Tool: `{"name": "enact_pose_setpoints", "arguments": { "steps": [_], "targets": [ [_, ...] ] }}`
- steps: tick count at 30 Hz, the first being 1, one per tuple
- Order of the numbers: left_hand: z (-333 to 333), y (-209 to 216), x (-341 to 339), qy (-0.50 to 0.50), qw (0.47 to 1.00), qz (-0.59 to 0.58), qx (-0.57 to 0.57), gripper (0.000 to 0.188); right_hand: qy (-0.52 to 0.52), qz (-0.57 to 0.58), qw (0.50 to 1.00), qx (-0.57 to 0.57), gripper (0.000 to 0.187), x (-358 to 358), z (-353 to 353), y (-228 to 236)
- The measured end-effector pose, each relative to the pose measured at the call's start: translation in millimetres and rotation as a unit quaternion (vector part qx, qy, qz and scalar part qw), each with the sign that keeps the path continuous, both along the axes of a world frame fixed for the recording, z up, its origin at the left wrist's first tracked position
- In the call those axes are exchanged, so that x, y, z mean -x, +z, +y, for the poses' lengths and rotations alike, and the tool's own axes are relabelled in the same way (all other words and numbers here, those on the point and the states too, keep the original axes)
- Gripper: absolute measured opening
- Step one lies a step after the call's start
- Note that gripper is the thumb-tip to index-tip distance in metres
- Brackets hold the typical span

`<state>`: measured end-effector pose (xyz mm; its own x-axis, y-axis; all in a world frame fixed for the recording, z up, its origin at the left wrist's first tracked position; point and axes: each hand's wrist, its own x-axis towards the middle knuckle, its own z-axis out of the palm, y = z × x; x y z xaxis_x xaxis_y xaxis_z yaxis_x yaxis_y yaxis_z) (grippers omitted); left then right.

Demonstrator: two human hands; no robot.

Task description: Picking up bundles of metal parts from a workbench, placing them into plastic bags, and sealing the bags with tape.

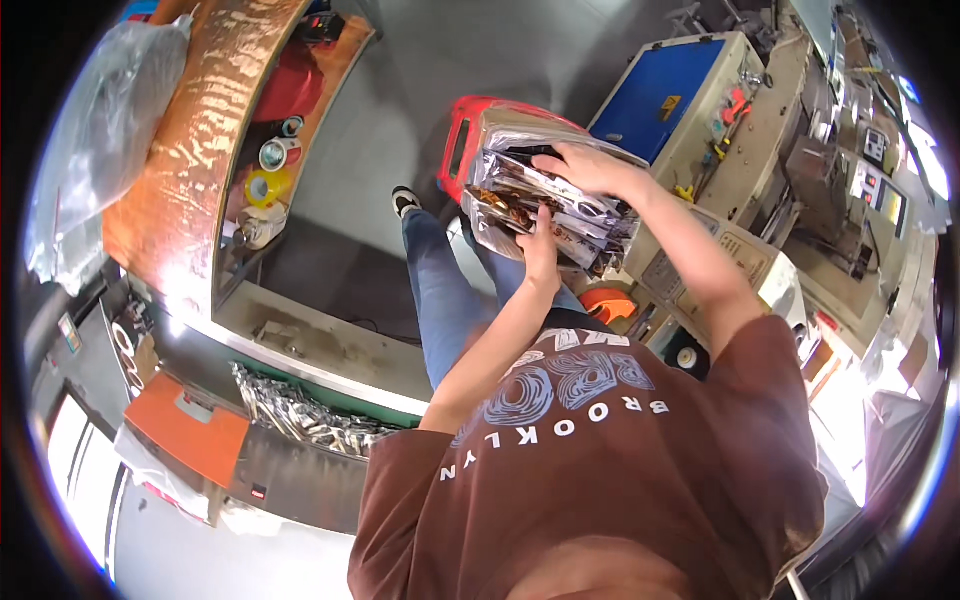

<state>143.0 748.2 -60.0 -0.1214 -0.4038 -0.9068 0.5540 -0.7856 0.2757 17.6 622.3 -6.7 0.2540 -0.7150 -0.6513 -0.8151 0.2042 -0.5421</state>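
Observation:
A red plastic basket at upper centre is filled with a thick stack of flat, silvery pouches with dark and brown printing. My right hand lies across the far part of the stack, its fingers stretched out between the pouch edges; some fingertips are hidden. At the near side, my left hand grips the edges of several pouches, thumb pointing up and away from the other fingers. The two hands are apart, with pouch edges showing between them.
A machine with a blue lid stands beyond the basket at right, with tools on its bench. On the left is a wooden-topped table; its shelf holds tape rolls. Shiny strips lie at lower left.

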Motion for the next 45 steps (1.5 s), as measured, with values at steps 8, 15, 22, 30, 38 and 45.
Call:
{"name": "enact_pose_setpoints", "arguments": {
  "steps": [8, 15, 22, 30, 38, 45],
  "targets": [
    [-7, 23, 7, -0.022, 0.991, 0.033, -0.125, 0.024, 0.157, 0.313, 0.924, 0.155, 0.095, 7, 94, -5],
    [-9, 15, 12, -0.165, 0.973, 0.138, -0.079, 0.019, 0.071, 0.228, 0.963, 0.123, 0.078, 7, 85, 25],
    [-71, 50, -105, -0.403, 0.842, -0.134, 0.333, 0.028, 0.029, 0.189, 0.956, 0.221, 0.09, -28, 103, 8],
    [-93, -83, -98, -0.473, 0.766, -0.381, 0.211, 0.035, 0.165, 0.346, 0.899, 0.211, 0.074, -31, 104, -53],
    [-128, 28, -82, -0.403, 0.787, -0.392, 0.253, 0.023, 0.078, 0.137, 0.948, 0.276, 0.07, -57, 110, -76],
    [-173, 71, -30, -0.62, 0.521, -0.464, 0.358, 0.036, -0.174, -0.046, 0.932, 0.316, 0.054, -33, 99, -32]
  ]
}}
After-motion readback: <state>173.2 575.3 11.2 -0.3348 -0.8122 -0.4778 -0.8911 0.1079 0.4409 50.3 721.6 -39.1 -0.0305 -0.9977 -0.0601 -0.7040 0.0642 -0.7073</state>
